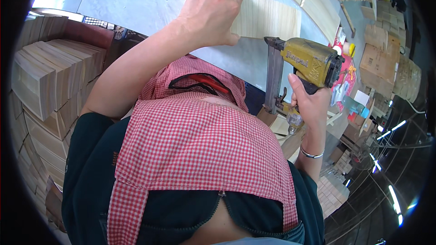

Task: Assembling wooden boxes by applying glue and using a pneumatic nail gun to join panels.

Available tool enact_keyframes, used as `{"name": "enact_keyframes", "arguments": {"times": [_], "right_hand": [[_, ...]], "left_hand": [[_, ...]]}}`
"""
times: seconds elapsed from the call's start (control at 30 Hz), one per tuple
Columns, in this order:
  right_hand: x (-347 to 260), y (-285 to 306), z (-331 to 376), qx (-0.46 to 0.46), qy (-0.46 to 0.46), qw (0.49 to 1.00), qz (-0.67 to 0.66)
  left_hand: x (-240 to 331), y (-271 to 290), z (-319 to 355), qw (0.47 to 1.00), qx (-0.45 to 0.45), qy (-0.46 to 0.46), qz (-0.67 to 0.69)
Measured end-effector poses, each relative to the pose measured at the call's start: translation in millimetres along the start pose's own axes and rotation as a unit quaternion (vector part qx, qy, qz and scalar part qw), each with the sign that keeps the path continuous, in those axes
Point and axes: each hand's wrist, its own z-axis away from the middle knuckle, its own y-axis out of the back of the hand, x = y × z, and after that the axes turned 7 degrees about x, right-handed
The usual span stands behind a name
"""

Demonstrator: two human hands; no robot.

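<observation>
A pale wooden board (270, 18) lies on the grey-blue worktable (131, 7). My left hand (212, 11) spans its left part, thumb at the near edge and bent fingers at the far edge, with a ring on one finger. In my right hand (313, 102) is a yellow pneumatic nail gun (306, 59), gripped by its dark handle. The gun's dark nose (272, 41) points left, just off the near right corner of the board. Its long grey magazine (274, 79) hangs toward me. Part of the board is hidden under my left hand.
Stacks of wooden pieces (54, 70) stand on the left. More pale boards (313, 7) lie along the table's far side. To the right are a cardboard box (379, 56), a clear bottle (355, 107) and a red patterned cloth (347, 75) with small items.
</observation>
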Motion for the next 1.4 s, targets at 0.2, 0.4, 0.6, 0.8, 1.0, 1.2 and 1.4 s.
{"name": "enact_keyframes", "arguments": {"times": [0.2, 0.4, 0.6, 0.8, 1.0, 1.2, 1.4], "right_hand": [[-5.9, -7.6, 5.1, 0.026, -0.024, 0.999, -0.028], [-18.3, -10.6, 17.6, 0.075, -0.003, 0.997, -0.004], [-43.4, -39.6, 29.8, -0.014, 0.094, 0.994, 0.055], [-63.7, -63.9, 37.0, -0.103, 0.094, 0.989, 0.047], [-68.5, -76.8, 42.7, -0.097, 0.085, 0.991, 0.044], [-70.5, -84.3, 53.1, -0.064, 0.014, 0.996, 0.056], [-75.8, -87.2, 55.7, -0.057, -0.012, 0.995, 0.077]], "left_hand": [[-15.1, -12.8, 7.3, 0.999, -0.014, -0.031, -0.007], [-61.3, 12.7, 40.4, 0.942, -0.016, 0.064, 0.329], [-77.1, -42.1, 88.4, 0.941, 0.096, 0.074, 0.316], [-65.4, -42.6, 80.4, 0.948, 0.074, 0.084, 0.299], [-69.0, -39.4, 83.0, 0.941, 0.042, 0.105, 0.318], [-64.9, -40.2, 83.0, 0.945, 0.067, 0.113, 0.3], [-66.3, -40.6, 84.8, 0.947, 0.059, 0.121, 0.293]]}}
